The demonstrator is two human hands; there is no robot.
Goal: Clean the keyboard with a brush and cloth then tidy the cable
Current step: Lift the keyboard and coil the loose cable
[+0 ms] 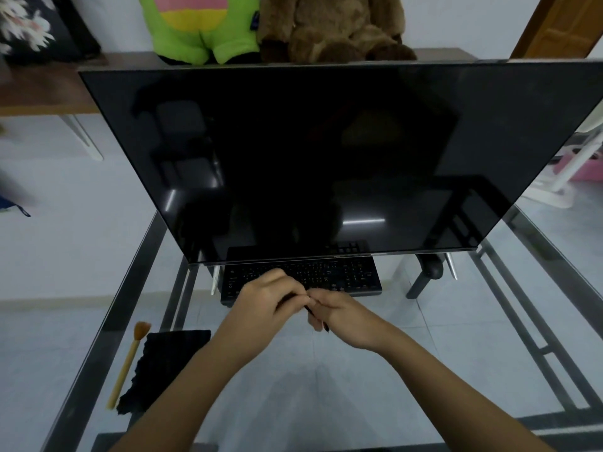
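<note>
A black keyboard (346,277) lies on the glass table, half tucked under the monitor's lower edge. Just in front of it my left hand (267,298) and my right hand (346,318) meet, fingers curled, both holding a thin black cable (308,309) that shows only as short dark bits between and under the fingers. A brush (129,362) with a pale wooden handle and orange bristles lies at the table's left edge. A black cloth (163,363) lies beside it, partly under my left forearm.
A large dark monitor (326,158) leans over the back of the glass table (359,386), whose metal frame (117,308) runs along both sides. Behind it, two plush toys (270,24) sit on a wooden shelf. The tiled floor shows through the glass.
</note>
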